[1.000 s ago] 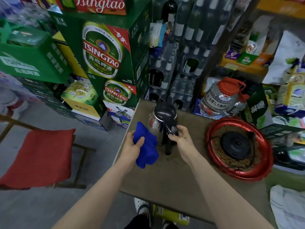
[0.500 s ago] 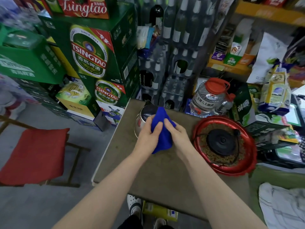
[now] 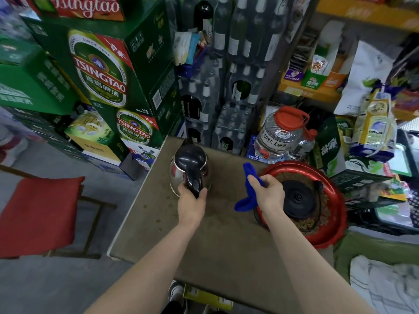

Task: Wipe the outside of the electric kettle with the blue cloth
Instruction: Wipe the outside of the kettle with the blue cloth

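Note:
The electric kettle (image 3: 181, 171), shiny steel with a black lid and black handle, stands near the far left corner of the small brown table (image 3: 226, 234). My left hand (image 3: 191, 203) is closed around the kettle's handle from the near side. My right hand (image 3: 267, 193) grips the blue cloth (image 3: 248, 200) to the right of the kettle, a hand's width away from it. The cloth hangs bunched from my fist, one end poking up and one end drooping toward the table.
A red round tray (image 3: 337, 200) holds the kettle's black base (image 3: 299, 198) at the table's right side. A large clear jug (image 3: 278, 137) with a red cap sits behind it. Stacked green beer cartons (image 3: 102, 82) and bottle packs crowd the back. A red-seated stool (image 3: 38, 214) stands left.
The cloth has passed from my left hand to my right and come off the kettle. My left hand has taken the handle, and my right hand has moved rightward.

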The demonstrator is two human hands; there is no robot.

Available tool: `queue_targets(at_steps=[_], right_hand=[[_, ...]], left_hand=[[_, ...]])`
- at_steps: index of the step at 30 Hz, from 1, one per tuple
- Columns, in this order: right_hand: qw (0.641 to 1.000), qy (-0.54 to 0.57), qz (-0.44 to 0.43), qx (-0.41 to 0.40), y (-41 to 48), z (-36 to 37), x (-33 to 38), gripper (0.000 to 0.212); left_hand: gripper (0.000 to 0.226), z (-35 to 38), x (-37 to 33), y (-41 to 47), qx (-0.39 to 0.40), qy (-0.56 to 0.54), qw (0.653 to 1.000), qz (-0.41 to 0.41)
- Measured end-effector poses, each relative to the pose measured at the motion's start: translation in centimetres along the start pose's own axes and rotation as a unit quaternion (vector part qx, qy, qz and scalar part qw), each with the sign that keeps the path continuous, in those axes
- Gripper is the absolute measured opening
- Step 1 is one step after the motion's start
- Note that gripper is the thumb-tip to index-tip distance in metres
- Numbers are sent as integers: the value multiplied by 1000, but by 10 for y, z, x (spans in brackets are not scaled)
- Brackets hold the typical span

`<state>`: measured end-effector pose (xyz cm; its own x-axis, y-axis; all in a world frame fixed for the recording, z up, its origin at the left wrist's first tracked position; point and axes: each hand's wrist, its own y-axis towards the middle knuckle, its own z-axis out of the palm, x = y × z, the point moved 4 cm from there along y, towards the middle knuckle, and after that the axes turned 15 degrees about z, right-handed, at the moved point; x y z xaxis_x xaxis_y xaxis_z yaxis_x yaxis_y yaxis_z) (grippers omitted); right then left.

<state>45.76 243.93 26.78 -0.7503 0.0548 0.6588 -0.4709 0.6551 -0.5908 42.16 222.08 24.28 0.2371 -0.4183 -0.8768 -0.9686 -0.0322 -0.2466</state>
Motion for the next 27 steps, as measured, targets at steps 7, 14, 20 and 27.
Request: queue_targets(at_steps=[7, 14, 20, 27], right_hand=[[948, -51, -313, 29, -66, 50, 50, 23], [851, -211, -480, 20, -88, 81, 68, 50], [911, -54, -409, 17, -97, 60, 128, 49], [909, 79, -408, -26, -131, 26, 159, 50]], left_hand=[[30, -50, -40, 18, -84, -112, 988, 64], [26, -78, -81, 7, -125, -244, 957, 91], [29, -97, -134, 5, -107, -247, 948, 170], [32, -118, -186, -5, -90, -237, 932, 261]])
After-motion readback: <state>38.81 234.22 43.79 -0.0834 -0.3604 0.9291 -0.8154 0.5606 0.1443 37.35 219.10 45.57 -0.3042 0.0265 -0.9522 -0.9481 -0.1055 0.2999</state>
